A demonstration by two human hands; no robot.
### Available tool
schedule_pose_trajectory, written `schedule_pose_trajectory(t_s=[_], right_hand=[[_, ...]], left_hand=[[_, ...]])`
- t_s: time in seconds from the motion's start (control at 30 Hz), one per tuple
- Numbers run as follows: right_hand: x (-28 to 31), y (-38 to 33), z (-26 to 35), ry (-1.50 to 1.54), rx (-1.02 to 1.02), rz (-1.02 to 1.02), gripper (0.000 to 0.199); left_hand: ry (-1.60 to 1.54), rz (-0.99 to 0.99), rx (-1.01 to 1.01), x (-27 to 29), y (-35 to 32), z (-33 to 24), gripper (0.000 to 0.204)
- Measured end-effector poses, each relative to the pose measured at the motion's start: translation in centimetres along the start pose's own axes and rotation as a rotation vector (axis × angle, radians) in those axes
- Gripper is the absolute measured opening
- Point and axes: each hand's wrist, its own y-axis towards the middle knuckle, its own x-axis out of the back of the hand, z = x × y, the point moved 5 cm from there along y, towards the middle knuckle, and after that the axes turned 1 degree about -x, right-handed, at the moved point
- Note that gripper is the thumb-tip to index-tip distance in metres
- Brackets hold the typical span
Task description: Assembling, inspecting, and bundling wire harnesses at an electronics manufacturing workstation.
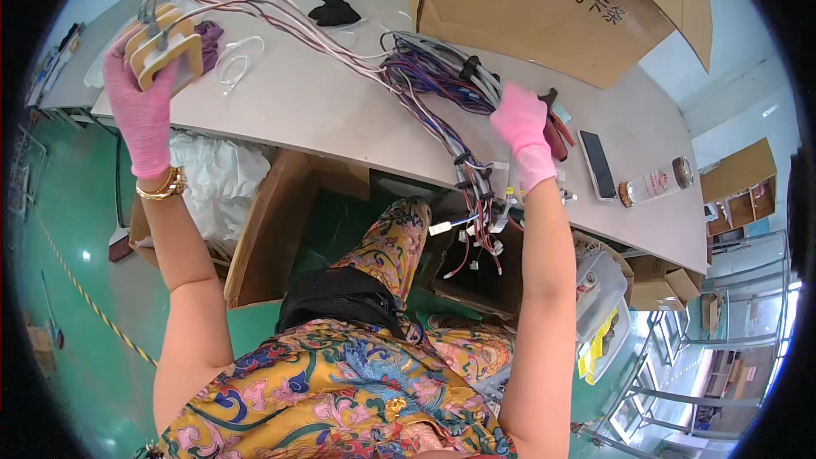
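My left hand, in a pink glove, grips a tan, layered, notched block over the table's left part. Dark cable ends enter this block, and red, white and dark wires run from it to a wire harness at mid-table. My right hand, also gloved in pink, is closed around the harness's grey cables at the right; its fingertips are partly hidden. Black ties bind the bundle. Its loose ends, with small white connectors, hang over the table's front edge. Red-handled pliers lie just beyond my right hand.
A large cardboard box stands at the back of the table. To the right lie a phone and a clear bottle. Below the edge are an open carton, white plastic bags and a clear plastic bin.
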Motion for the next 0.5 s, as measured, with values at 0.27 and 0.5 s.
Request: schedule_pose_trajectory(t_s=[0.27, 0.5], right_hand=[[5.4, 0.9, -6.8, 0.784, -0.064, -0.026, 0.062], [24.7, -11.8, -17.8, 0.739, 0.151, -0.753, 0.035]], left_hand=[[-0.011, -0.005, 0.158, 0.5, 1.2, 3.7, 0.045], [-0.074, -0.125, 0.077, 1.3, 2.9, 3.6, 0.038]])
